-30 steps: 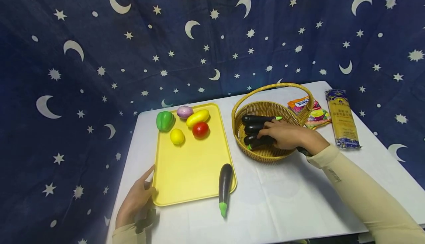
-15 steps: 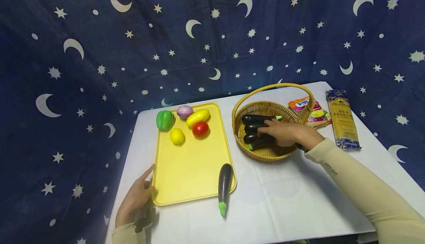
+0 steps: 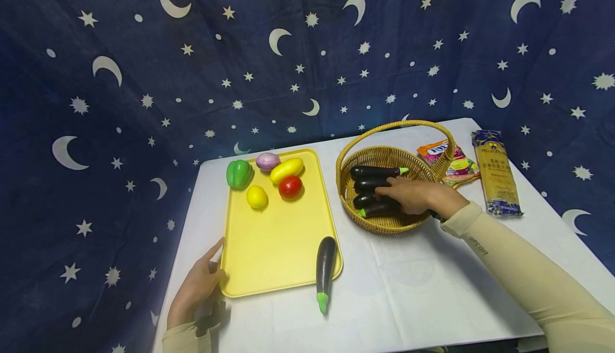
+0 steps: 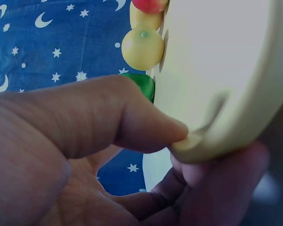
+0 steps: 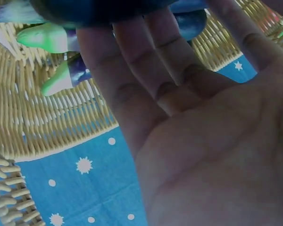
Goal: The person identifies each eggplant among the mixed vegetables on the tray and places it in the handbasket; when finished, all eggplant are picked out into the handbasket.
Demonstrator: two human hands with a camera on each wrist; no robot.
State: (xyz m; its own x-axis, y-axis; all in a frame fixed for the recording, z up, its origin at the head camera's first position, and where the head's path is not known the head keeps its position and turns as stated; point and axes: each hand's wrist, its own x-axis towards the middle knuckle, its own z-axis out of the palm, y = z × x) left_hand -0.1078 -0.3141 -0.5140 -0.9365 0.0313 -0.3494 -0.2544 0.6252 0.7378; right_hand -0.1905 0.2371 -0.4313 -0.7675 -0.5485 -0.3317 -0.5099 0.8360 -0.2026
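Observation:
My left hand (image 3: 194, 286) pinches the near left rim of a yellow tray (image 3: 269, 251); in the left wrist view the thumb (image 4: 151, 125) lies over the rim with fingers beneath. My right hand (image 3: 408, 195) reaches into a wicker basket (image 3: 384, 228), its fingers bent round the nearest eggplant (image 3: 377, 208). The right wrist view shows that dark eggplant (image 5: 99, 12) hiding the fingertips. Several eggplants (image 3: 375, 172) lie alongside it in the basket. Another eggplant (image 3: 326, 259) rests across the tray's right front corner, its green stem over the tablecloth.
On the tray's far half sit a green bell pepper (image 3: 238, 174), a purple onion-like piece (image 3: 267, 162), a yellow mango-like fruit (image 3: 286, 171), a tomato (image 3: 290, 187) and a lemon (image 3: 257, 197). Behind the basket are a colourful bag (image 3: 461, 166) and a pasta packet (image 3: 497, 174).
My right hand shifts slightly over the eggplants in the basket, and its fingers settle at the nearest one. The left hand and tray stay in place.

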